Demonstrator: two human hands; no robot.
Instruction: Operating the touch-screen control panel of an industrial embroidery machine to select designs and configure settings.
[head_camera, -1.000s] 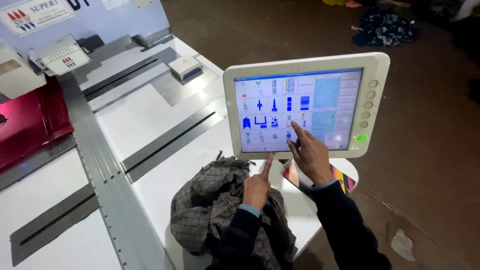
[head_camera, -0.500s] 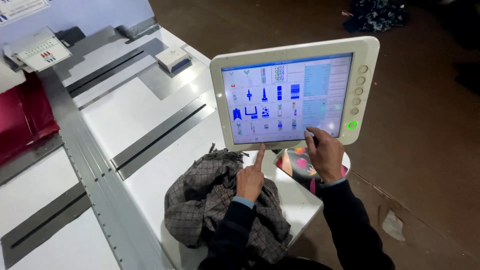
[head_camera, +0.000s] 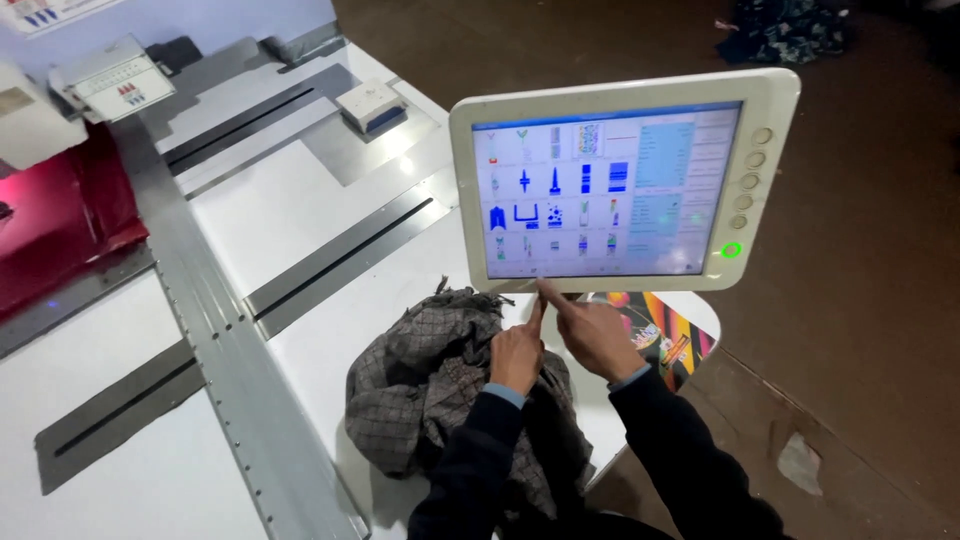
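The touch screen is poked at its near edge by my right hand, one finger out. My left hand points beside it, over the checked cloth.

A white-framed touchscreen panel is standing upright and slightly tilted above the near right corner of the white machine table, its lit display showing a grid of small blue and coloured icons on the left and pale text blocks on the right, with a column of round buttons and a glowing green one running down its right bezel. The right hand is pointing its index finger up at the bottom edge of the display, the tip touching or just short of it. The left hand is hovering just beside it with its index finger also raised, over a crumpled grey checked cloth lying near the table's near edge.
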